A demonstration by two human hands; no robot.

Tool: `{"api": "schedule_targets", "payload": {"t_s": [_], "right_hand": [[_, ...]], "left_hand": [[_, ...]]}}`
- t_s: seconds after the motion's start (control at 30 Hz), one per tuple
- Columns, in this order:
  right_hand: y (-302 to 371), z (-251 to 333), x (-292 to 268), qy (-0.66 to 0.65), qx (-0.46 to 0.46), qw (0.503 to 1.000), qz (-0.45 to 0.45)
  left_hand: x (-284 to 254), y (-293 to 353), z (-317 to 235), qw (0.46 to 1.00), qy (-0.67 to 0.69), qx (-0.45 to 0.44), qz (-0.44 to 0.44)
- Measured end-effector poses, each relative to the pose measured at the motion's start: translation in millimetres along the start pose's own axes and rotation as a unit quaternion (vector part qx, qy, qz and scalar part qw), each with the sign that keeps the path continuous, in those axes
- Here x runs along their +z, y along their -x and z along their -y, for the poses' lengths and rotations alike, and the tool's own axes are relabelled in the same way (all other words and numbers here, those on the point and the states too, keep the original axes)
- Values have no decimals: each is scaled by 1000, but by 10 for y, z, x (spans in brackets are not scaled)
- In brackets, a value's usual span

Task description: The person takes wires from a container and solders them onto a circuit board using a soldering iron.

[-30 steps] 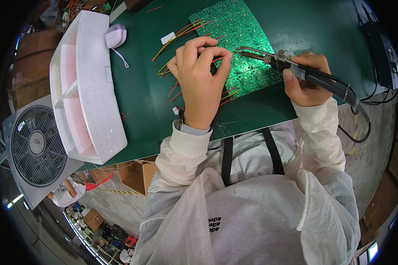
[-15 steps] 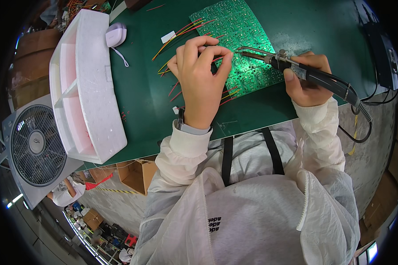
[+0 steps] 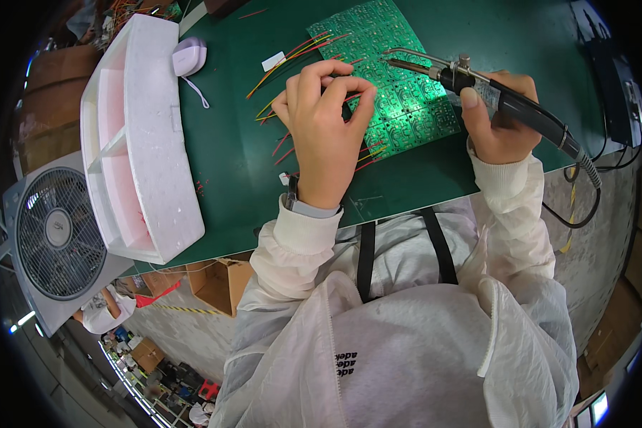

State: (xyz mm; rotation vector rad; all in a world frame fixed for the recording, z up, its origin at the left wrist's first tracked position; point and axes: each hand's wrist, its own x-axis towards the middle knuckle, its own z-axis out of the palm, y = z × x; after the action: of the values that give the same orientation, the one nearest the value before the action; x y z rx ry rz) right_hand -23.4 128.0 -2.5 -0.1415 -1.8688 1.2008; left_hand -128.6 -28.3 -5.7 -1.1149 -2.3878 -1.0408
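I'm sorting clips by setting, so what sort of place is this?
Probably an electronics workshop or factory floor. A green circuit board lies on the bench with coloured wires at its edge, the right hand holds what looks like a soldering iron, and striped floor tape shows beyond.

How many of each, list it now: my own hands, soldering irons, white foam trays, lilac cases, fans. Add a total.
Left hand and right hand: 2
Soldering iron: 1
White foam tray: 1
Lilac case: 1
Fan: 1
Total: 6
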Motion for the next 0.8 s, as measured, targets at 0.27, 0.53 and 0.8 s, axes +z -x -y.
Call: {"api": "schedule_targets", "payload": {"t_s": [0.27, 0.53, 0.8], "right_hand": [[-68, -59, 98, 12, -24, 999, -25], [-63, -73, 138, 42, -18, 998, -31], [-46, -64, 117, 46, -3, 998, -30]], "left_hand": [[-13, -6, -23, 1000, -12, 5, -11], [-52, -1, -45, 1000, -23, -7, -2], [-209, -139, 140, 997, -56, -39, -39]]}}
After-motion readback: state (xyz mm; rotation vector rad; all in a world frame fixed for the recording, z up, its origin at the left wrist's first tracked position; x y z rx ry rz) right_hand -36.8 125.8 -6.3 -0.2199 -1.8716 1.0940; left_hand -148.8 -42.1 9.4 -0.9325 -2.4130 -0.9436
